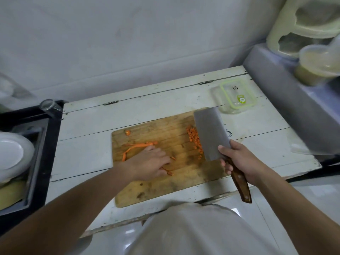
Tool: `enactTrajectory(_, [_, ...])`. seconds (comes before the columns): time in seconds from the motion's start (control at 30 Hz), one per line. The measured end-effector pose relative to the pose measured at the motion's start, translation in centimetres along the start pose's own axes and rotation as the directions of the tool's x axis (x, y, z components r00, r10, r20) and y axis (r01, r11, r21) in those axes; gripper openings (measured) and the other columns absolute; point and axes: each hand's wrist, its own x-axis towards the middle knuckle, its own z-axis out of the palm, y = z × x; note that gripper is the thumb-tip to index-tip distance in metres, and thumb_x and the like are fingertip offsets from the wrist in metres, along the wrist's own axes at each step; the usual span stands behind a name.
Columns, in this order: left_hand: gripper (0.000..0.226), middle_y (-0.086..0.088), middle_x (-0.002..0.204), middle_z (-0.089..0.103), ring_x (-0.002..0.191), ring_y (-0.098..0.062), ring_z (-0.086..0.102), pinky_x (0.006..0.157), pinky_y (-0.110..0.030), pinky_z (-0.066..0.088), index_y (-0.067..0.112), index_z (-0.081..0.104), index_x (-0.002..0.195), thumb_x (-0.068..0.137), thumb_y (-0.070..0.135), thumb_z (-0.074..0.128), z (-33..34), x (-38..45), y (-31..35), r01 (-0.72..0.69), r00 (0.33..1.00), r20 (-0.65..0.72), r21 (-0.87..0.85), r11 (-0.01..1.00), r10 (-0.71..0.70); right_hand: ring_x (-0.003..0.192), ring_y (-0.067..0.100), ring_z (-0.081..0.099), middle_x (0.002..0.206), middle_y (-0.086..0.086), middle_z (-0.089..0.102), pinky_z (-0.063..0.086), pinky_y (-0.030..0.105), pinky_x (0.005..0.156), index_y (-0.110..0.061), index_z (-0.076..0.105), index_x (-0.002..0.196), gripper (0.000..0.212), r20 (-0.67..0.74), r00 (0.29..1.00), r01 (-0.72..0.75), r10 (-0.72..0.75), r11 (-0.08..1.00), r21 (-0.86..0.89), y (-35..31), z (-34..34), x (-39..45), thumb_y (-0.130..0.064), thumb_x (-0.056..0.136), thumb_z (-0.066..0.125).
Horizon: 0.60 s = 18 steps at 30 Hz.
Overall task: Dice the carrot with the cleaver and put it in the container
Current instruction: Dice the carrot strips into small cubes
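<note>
A: Hands first. Pose?

B: Right hand [237, 159] at 3 o'clock of the cutting board [165, 162], its grip wrapped round the wooden handle of the cleaver [211, 135], fingers curled under and thumb against the heel of the blade. The blade is tilted, flat face toward the camera, tip pointing to 12 o'clock. I cannot tell whether its edge touches the board.

A: Left?

B: Left hand [149, 162] lies palm down near board centre, forearm entering from 7 o'clock. Fingers bent down onto a few carrot strips [170, 172] that poke out at 4 o'clock of the knuckles. Whether they pinch the strips or only press them is hidden.

A: Where is the rest of the carrot?

B: Diced carrot [195, 140] is heaped just left of the blade, at the board's 2 o'clock. Peel strips [136, 147] curl at 10 o'clock of the left hand; a stub end [127, 133] sits near the board's far-left corner.

A: Edges, room?

B: The board's near edge lies close to the front edge of the white surface [82, 144]. Bare surface runs at 9 o'clock up to a black sink frame [51, 153], and at 12 o'clock toward the wall.

A: Containers?

B: A clear container [231, 107] with a green-rimmed lid [237, 94] resting on it, at 1 o'clock beyond the cleaver tip. No carrot visible inside. White plates [12, 153] lie in the sink.
</note>
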Motion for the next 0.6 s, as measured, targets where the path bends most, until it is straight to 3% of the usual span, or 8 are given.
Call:
enactTrajectory(0.07, [0.036,0.008,0.119,0.055,0.113,-0.014,0.045,0.106,-0.037,0.032,0.029,0.058,0.127,0.098,0.05,0.057,0.4,-0.4,0.4,-0.019,1.0,-0.024,-0.004,1.0,0.019,0.048,0.021,0.034,0.065,0.016,0.05,0.038,0.029,0.045,-0.011,0.058,0.105,0.008,0.0,1.0,-0.006,0.006,1.0,-0.004,0.2,0.0,0.0,-0.017,0.104,0.054])
enactTrajectory(0.17, [0.017,0.006,0.109,0.061,0.103,-0.018,0.054,0.093,-0.036,0.041,0.025,0.064,0.11,0.098,0.038,0.063,2.0,-0.6,1.9,0.003,0.991,-0.135,0.011,1.0,-0.001,0.048,0.021,0.035,0.065,0.016,0.05,0.039,0.03,0.046,-0.015,0.059,0.107,0.006,0.008,1.0,-0.012,0.012,1.0,0.004,0.5,0.2,0.2,-0.018,0.103,0.054])
enactTrajectory(0.23, [0.009,0.005,0.098,0.062,0.093,-0.02,0.058,0.084,-0.036,0.045,0.024,0.065,0.099,0.094,0.031,0.069,3.5,-0.3,3.2,0.123,0.96,-0.26,0.047,0.991,-0.107,0.048,0.02,0.036,0.065,0.016,0.051,0.04,0.03,0.046,-0.013,0.058,0.111,0.01,0.019,1.0,-0.011,0.011,1.0,-0.005,0.6,0.4,0.3,-0.019,0.103,0.055])
enactTrajectory(0.3, [0.006,0.002,0.094,0.062,0.088,-0.022,0.059,0.079,-0.037,0.046,0.021,0.066,0.094,0.095,0.025,0.07,4.1,0.1,4.4,0.321,0.881,-0.36,-0.022,0.947,-0.307,0.047,0.02,0.037,0.066,0.016,0.052,0.04,0.029,0.046,-0.011,0.058,0.115,0.014,0.03,0.999,-0.011,0.011,1.0,-0.021,0.6,0.7,0.3,-0.019,0.103,0.055])
enactTrajectory(0.37, [0.004,0.001,0.095,0.06,0.09,-0.023,0.056,0.077,-0.038,0.045,0.02,0.067,0.097,0.099,0.023,0.064,4.3,0.7,4.9,0.461,0.784,-0.395,-0.144,0.876,-0.478,0.046,0.019,0.038,0.066,0.015,0.052,0.041,0.029,0.045,-0.011,0.058,0.118,0.018,0.032,0.999,-0.012,0.014,0.999,-0.039,0.5,0.8,0.2,-0.019,0.104,0.055])
enactTrajectory(0.4, [0.006,0.002,0.098,0.06,0.093,-0.023,0.055,0.079,-0.038,0.044,0.021,0.068,0.1,0.101,0.023,0.062,4.3,1.0,4.8,0.475,0.771,-0.385,-0.184,0.861,-0.507,0.046,0.019,0.038,0.066,0.015,0.052,0.041,0.029,0.045,-0.01,0.058,0.119,0.018,0.031,0.999,-0.011,0.012,0.999,-0.045,0.4,0.8,0.1,-0.019,0.104,0.054])
enactTrajectory(0.5, [0.018,0.004,0.115,0.057,0.109,-0.02,0.05,0.092,-0.037,0.041,0.023,0.069,0.117,0.102,0.028,0.061,4.2,1.4,4.1,0.356,0.858,-0.299,-0.238,0.904,-0.417,0.046,0.019,0.037,0.066,0.016,0.051,0.041,0.03,0.045,-0.009,0.059,0.119,0.018,0.024,1.0,-0.011,0.013,0.999,-0.051,0.3,0.6,-0.1,-0.018,0.104,0.054])
enactTrajectory(0.6, [0.022,0.002,0.13,0.053,0.121,-0.019,0.044,0.102,-0.037,0.04,0.023,0.07,0.119,0.098,0.027,0.067,3.4,1.4,3.0,0.257,0.907,-0.266,-0.266,0.929,-0.327,0.046,0.019,0.036,0.066,0.016,0.05,0.041,0.03,0.046,-0.009,0.059,0.118,0.018,0.016,1.0,-0.019,0.02,0.999,-0.044,0.1,0.5,-0.2,-0.018,0.104,0.054])
